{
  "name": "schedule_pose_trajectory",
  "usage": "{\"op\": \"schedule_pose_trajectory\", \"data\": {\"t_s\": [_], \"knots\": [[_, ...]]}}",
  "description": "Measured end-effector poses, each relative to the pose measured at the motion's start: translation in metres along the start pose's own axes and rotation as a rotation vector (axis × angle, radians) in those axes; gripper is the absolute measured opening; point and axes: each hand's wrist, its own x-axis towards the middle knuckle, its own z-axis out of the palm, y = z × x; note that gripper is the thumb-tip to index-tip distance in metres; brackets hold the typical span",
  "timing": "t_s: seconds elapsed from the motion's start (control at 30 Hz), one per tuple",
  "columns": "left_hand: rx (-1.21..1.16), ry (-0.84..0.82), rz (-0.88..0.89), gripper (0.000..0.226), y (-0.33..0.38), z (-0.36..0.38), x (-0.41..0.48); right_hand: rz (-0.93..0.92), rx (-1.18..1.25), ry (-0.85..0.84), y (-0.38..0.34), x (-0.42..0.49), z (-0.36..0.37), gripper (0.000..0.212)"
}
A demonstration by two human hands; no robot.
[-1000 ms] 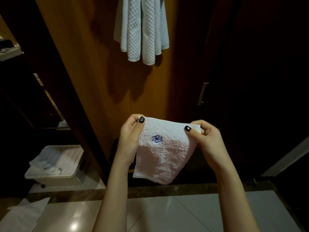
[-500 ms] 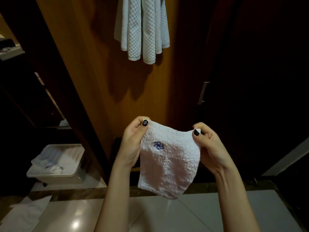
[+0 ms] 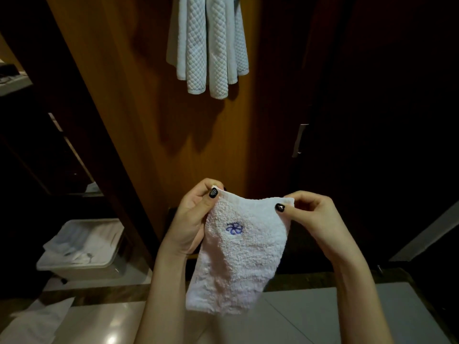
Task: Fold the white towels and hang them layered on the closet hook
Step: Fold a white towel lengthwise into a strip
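Note:
A small white terry towel (image 3: 238, 264) with a blue flower mark hangs folded in front of me. My left hand (image 3: 191, 219) pinches its upper left corner and my right hand (image 3: 310, 217) pinches its upper right corner. The top edge sags a little between them. Higher up, a white quilted towel (image 3: 208, 45) hangs in folds against the wooden closet panel (image 3: 129, 100). The hook itself is out of view above the frame.
A white bin (image 3: 84, 247) holding pale cloths sits on the floor at the left, by a dark shelf unit. Another white cloth (image 3: 32, 324) lies on the glossy tile at bottom left. A dark door with a metal handle (image 3: 299, 140) stands at the right.
The small towel has dropped lower and hangs longer and narrower. My hands have come a little closer together, and the top edge has gone slack.

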Motion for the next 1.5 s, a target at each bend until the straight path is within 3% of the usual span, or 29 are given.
{"op": "schedule_pose_trajectory", "data": {"t_s": [0.07, 0.2, 0.27, 0.4, 0.53, 0.7, 0.87, 1.03, 1.27, 1.5], "knots": [[0.024, -0.033, -0.023, 0.034, 0.0, 0.0, 0.0, -0.066, -0.068, 0.048, 0.0, 0.002, 0.002, 0.007], [0.076, -0.063, -0.054, 0.032, 0.005, 0.005, 0.0, -0.164, 0.048, 0.056, -0.004, 0.004, 0.014, 0.017], [0.121, -0.065, -0.069, 0.031, 0.008, 0.009, 0.0, -0.137, 0.137, 0.019, -0.006, 0.004, 0.021, 0.007], [0.245, -0.076, -0.057, 0.023, 0.006, 0.015, 0.002, -0.03, 0.276, -0.098, -0.006, 0.008, 0.032, 0.014], [0.195, -0.032, -0.055, 0.032, 0.007, 0.019, 0.005, -0.021, 0.367, -0.179, -0.01, 0.011, 0.035, 0.011], [0.26, -0.009, 0.062, 0.025, 0.002, 0.021, 0.011, -0.004, 0.283, -0.232, -0.014, 0.013, 0.035, 0.023], [0.267, -0.001, 0.106, 0.032, -0.006, 0.019, 0.019, 0.021, 0.293, -0.189, -0.014, 0.019, 0.039, 0.036], [0.316, -0.011, 0.131, 0.007, -0.013, 0.018, 0.025, 0.063, 0.401, -0.14, -0.01, 0.024, 0.042, 0.042], [0.291, -0.032, 0.175, 0.009, -0.019, 0.024, 0.028, 0.088, 0.251, -0.116, -0.011, 0.022, 0.035, 0.046], [0.407, 0.099, 0.247, 0.009, -0.028, 0.027, 0.035, 0.116, 0.264, -0.085, -0.011, 0.016, 0.023, 0.046]]}}
